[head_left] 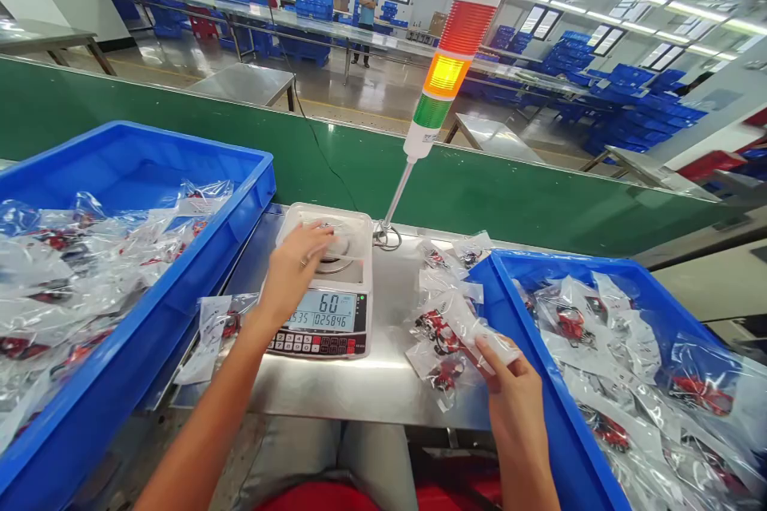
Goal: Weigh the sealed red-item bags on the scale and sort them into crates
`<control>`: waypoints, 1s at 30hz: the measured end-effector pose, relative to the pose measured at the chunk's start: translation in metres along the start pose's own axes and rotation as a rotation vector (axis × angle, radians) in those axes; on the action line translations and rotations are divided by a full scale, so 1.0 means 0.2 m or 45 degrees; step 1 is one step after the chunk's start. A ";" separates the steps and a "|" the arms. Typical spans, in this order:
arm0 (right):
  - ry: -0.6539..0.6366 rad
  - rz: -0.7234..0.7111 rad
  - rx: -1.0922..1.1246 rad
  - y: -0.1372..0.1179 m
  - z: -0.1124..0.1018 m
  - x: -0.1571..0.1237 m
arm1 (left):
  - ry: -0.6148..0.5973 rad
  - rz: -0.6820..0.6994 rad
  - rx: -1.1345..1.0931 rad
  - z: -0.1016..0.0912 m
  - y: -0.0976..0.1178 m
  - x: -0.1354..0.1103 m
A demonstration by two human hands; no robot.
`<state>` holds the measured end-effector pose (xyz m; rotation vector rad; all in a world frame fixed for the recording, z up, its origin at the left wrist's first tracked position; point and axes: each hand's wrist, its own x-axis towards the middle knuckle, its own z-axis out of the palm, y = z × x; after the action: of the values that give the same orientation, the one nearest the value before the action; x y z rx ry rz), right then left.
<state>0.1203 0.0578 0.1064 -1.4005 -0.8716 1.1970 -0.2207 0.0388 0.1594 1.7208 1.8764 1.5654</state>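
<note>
My left hand [293,267] reaches over the weighing scale [328,311], fingers stretched flat onto its round pan, which looks covered by a clear bag. The scale's display reads 60. My right hand [509,383] pinches the end of a clear plastic bag with red parts [447,327], lying on the steel table beside the right blue bin [563,447]. Several more such bags lie close to it on the table.
A left blue bin [149,287] and the right bin both hold several bagged red parts. A signal tower [447,72] lit amber stands behind the scale. A green conveyor belt [479,192] runs across. People stand far back in the hall.
</note>
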 end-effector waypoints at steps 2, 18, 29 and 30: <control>0.027 -0.003 -0.006 -0.01 0.01 0.00 | 0.244 -0.090 -0.043 -0.02 0.01 0.07; -0.802 -0.659 -0.226 -0.30 0.98 0.23 | 0.274 -0.899 -0.099 -0.33 0.15 -0.75; -0.834 -0.279 -0.690 -0.03 0.18 -0.14 | -0.006 -1.226 -0.725 0.18 0.22 -1.04; -0.862 -0.234 -0.742 0.01 0.13 -0.16 | -0.004 -1.254 -0.751 0.21 0.22 -1.07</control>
<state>0.0879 0.0326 0.1113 -1.3116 -1.9003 1.3511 -0.0930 -0.1179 0.0651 0.4169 1.5872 1.4147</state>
